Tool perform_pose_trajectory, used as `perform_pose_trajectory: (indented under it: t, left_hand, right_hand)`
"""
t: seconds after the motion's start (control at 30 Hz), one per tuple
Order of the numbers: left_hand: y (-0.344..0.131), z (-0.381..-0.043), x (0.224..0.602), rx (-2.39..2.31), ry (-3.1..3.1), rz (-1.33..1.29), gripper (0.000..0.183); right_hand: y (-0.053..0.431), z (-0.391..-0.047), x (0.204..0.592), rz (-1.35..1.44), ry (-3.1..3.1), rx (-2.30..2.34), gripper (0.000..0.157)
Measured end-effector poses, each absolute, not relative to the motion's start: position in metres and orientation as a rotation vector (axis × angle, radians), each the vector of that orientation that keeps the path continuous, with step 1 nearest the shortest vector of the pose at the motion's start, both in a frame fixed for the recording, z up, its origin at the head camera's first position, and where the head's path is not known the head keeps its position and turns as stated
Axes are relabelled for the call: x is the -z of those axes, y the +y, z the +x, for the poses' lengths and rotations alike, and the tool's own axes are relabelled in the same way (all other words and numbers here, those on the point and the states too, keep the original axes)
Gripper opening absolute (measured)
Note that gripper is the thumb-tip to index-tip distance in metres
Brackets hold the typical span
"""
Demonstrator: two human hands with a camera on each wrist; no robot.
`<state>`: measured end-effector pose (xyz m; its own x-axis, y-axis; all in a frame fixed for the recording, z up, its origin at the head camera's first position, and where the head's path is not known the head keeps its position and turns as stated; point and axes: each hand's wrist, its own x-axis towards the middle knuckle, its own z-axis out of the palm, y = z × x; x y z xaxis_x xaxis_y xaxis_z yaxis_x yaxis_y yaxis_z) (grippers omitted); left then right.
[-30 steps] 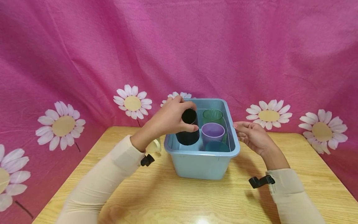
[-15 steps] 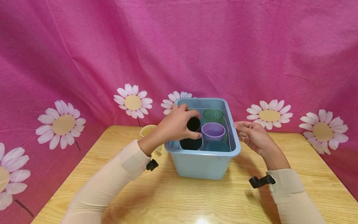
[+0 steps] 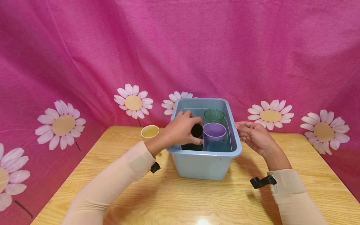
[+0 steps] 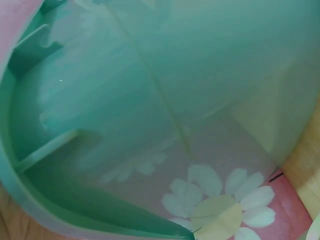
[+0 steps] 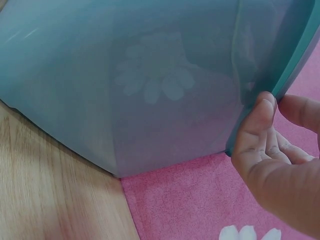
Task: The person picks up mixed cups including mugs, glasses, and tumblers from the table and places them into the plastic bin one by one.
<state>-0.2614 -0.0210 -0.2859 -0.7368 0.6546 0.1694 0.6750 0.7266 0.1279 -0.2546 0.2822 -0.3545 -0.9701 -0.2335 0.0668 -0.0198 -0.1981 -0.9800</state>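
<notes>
A black cup point(image 3: 197, 132) is low inside the light blue plastic bin point(image 3: 201, 166), at its front left. My left hand point(image 3: 182, 128) grips this cup from above, thumb in front, and hides part of it. To its right in the bin are a purple cup point(image 3: 215, 132), a clear green cup point(image 3: 214, 116) behind and a teal cup point(image 3: 218, 146) in front. My right hand point(image 3: 254, 137) holds the bin's right rim; the right wrist view shows thumb and finger pinching that rim. The left wrist view has only the bin's outer wall point(image 4: 150, 90) and rim.
A pale yellow cup point(image 3: 150, 131) stands on the wooden table point(image 3: 180, 200) left of the bin, partly behind my left forearm. A pink cloth point(image 3: 197, 50) with daisies hangs behind and at the sides of the table.
My left hand has moved right and down, lowering the black cup deeper into the bin beside the purple cup. The yellow cup has come into view. My right hand has stayed put.
</notes>
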Motion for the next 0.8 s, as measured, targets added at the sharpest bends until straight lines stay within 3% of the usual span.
perform_pose_trajectory:
  t: [0.8]
  left_hand:
    - [-0.008,-0.273,0.309,0.145,-2.937,-1.106,0.062]
  right_hand:
    - [0.283,-0.256,0.357,-0.320,1.867,2.322,0.019]
